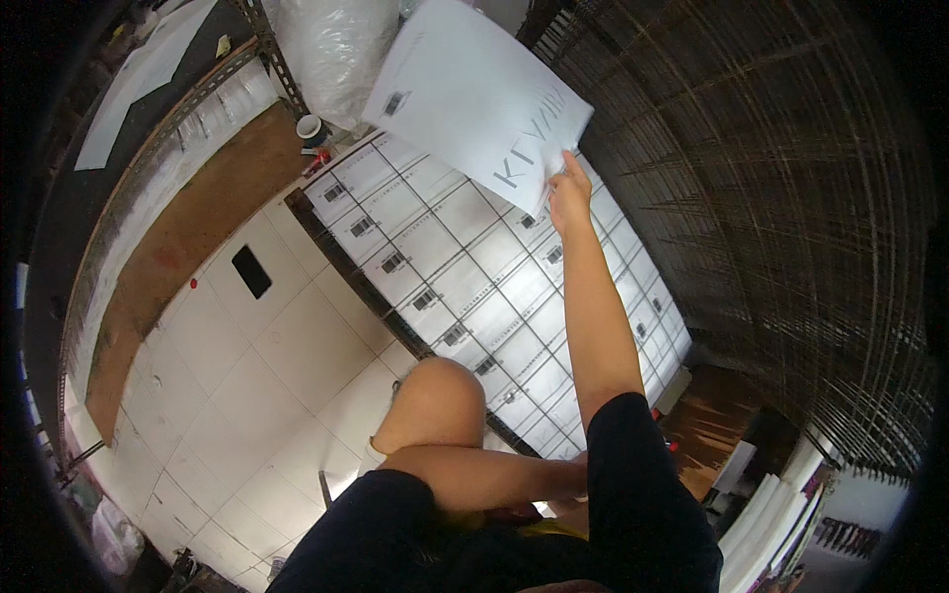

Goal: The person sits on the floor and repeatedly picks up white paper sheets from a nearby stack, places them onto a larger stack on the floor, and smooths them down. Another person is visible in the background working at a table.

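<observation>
Fingers of the right hand (569, 194) pinch the lower edge of a large white sheet (474, 94) held high in the frame's upper middle — above rows of flat white boxes (465, 277) — the left hand's grip hidden behind the knee (440, 395).

A white tiled floor (297, 346) carries everything here. Rows of flat white packets (474, 287) lie directly on it, edge to edge, in a long band running from upper left to lower right, each with a small dark label. A dark strip (346, 267) borders the band on its left side. A small black rectangle (251, 271) lies on the bare tiles, well apart from the packets. A roll of tape (310, 127) sits near the band's upper end.
</observation>
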Motion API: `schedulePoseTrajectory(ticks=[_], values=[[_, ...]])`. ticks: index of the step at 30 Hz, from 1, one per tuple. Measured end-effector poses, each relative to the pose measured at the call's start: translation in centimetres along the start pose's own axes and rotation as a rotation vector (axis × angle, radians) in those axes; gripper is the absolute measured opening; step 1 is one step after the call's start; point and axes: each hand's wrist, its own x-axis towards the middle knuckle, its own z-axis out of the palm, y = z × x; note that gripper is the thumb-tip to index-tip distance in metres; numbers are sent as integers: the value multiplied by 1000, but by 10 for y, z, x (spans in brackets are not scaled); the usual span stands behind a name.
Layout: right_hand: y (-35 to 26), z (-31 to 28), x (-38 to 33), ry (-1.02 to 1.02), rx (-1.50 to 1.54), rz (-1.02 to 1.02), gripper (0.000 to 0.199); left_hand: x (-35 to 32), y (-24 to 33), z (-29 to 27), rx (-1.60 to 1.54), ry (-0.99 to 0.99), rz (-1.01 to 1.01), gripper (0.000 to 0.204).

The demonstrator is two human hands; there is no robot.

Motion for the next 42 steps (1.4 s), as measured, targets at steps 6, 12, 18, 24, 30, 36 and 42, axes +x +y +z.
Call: schedulePoseTrajectory(ticks=[6, 12, 18, 24, 30, 36, 42], values=[[94, -42, 47, 133, 15, 43, 74, 1, -9, -14, -79, -40, 21, 45], [146, -85, 78, 245, -109, 15, 77, 5, -10, -21, -117, -74, 36, 47], [130, -66, 58, 227, -167, 96, 75, 9, -16, -24, -159, -71, 21, 48], [137, -92, 62, 247, -189, 6, 73, 10, -10, -23, -146, -107, 53, 50], [153, -106, 77, 263, -239, -30, 73, 11, -9, -24, -144, -120, 56, 52], [165, -102, 81, 262, -307, -76, 73, 11, -13, -24, -140, -118, 38, 53], [151, -95, 58, 277, -467, -76, 71, 8, -11, -20, -120, -137, 49, 55]])
